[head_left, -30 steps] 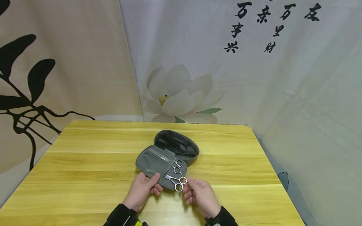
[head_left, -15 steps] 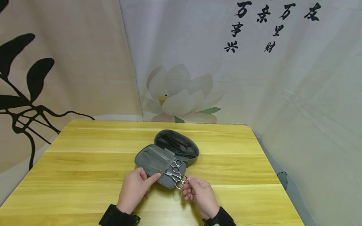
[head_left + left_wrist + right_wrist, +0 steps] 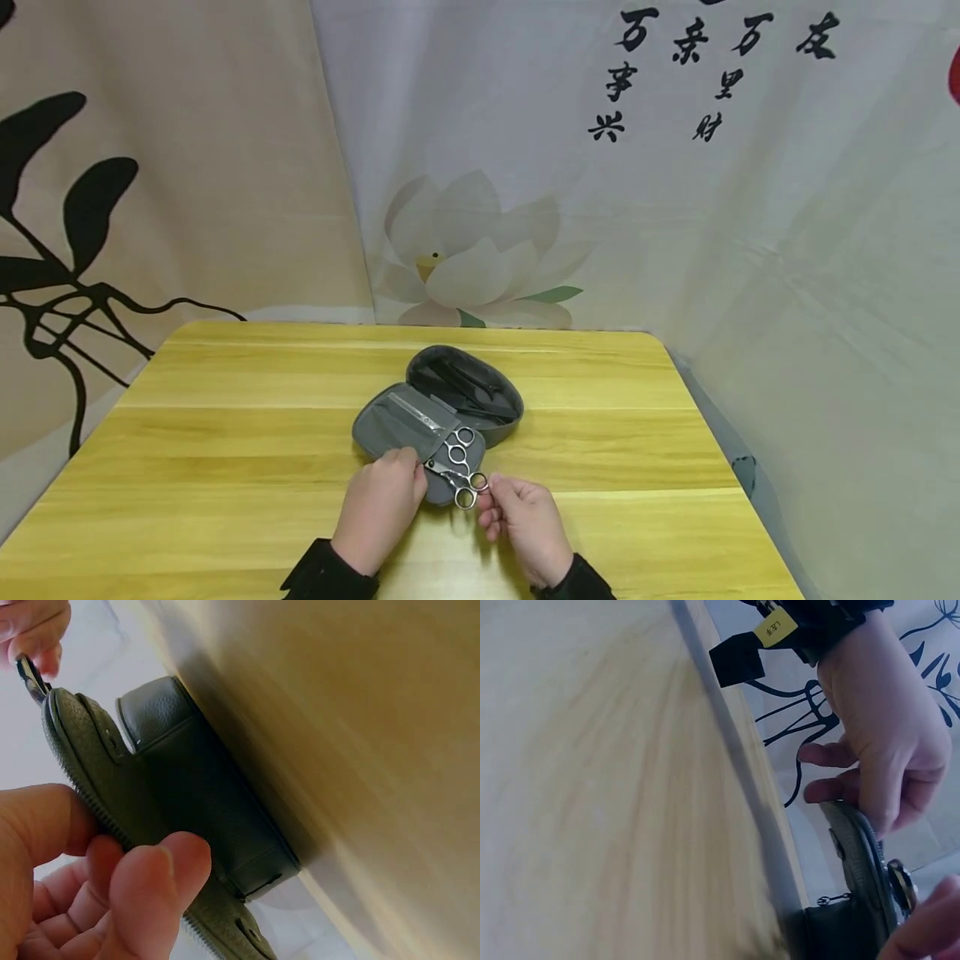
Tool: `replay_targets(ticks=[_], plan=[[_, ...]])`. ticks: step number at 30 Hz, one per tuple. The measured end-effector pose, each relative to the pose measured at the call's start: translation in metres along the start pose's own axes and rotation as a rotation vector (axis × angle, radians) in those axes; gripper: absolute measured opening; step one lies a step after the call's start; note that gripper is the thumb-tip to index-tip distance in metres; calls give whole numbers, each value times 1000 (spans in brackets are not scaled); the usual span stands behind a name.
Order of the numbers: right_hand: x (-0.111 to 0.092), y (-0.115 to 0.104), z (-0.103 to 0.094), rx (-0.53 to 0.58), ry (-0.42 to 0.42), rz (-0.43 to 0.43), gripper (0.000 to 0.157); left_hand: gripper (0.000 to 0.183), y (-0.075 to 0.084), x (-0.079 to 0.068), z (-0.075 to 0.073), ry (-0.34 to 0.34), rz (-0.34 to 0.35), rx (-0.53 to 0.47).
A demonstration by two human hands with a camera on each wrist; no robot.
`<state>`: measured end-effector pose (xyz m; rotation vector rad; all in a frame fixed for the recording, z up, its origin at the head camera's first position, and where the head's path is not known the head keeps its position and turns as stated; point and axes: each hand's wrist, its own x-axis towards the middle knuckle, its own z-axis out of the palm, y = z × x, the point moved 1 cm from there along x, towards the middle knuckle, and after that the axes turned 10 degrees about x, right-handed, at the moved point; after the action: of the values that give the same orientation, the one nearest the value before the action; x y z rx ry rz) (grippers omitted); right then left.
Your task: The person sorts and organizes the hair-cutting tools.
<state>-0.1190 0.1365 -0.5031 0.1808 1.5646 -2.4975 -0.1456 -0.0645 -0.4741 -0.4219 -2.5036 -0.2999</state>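
A grey zip case lies unfolded on the table, its lid [image 3: 375,427] towards me and its deeper half [image 3: 504,435] behind. My left hand [image 3: 378,510] grips the lid's near edge, beside the pocket opening. In the left wrist view, the fingers [image 3: 161,881] of that hand pinch the zipped rim. Silver scissors [image 3: 452,476] stick out of the lid pocket handles first; the blades are hidden. My right hand [image 3: 527,523] pinches one of their finger rings. A second pair of scissors [image 3: 457,445] sits beside them with its rings showing.
Dark items [image 3: 468,387], hard to make out, lie in the deeper half. A pale strip [image 3: 412,411] shows in the lid pocket. The wooden table [image 3: 637,450] ends at a printed cloth backdrop [image 3: 637,250].
My left hand has shifted its grip along the lid's near edge, and its fingers now lie closer to the scissors. The right hand keeps hold of the ring, almost in place.
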Motion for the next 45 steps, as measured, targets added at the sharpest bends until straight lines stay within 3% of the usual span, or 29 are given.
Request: replay_targets(ticks=[6, 12, 20, 28, 35, 38, 40, 42, 45], plan=[[2, 4, 1, -19, 18, 21, 30, 14, 3, -4, 2, 68, 122, 28], [1, 10, 3, 20, -113, 135, 35, 22, 10, -7, -3, 45, 205, 22], [-2, 7, 3, 195, -213, 269, 27, 24, 9, -11, -7, 29, 179, -51], [0, 7, -1, 319, -243, 296, 38, 24, 6, -13, -5, 18, 142, -139], [1, 8, -4, 378, -266, 349, 30, 24, 5, -17, -3, -14, 116, -136], [1, 7, -4, 361, -252, 338, 28, 21, 7, -19, -3, -54, 47, -172], [1, 7, -3, 344, -240, 327, 28, 20, 8, -21, -3, -96, -58, -236], [1, 7, -3, 334, -232, 318, 28, 28, 9, -23, -4, -134, -250, -360], [0, 7, -2, 329, -224, 304, 29, 70, 11, -28, -6, -131, -588, -639]])
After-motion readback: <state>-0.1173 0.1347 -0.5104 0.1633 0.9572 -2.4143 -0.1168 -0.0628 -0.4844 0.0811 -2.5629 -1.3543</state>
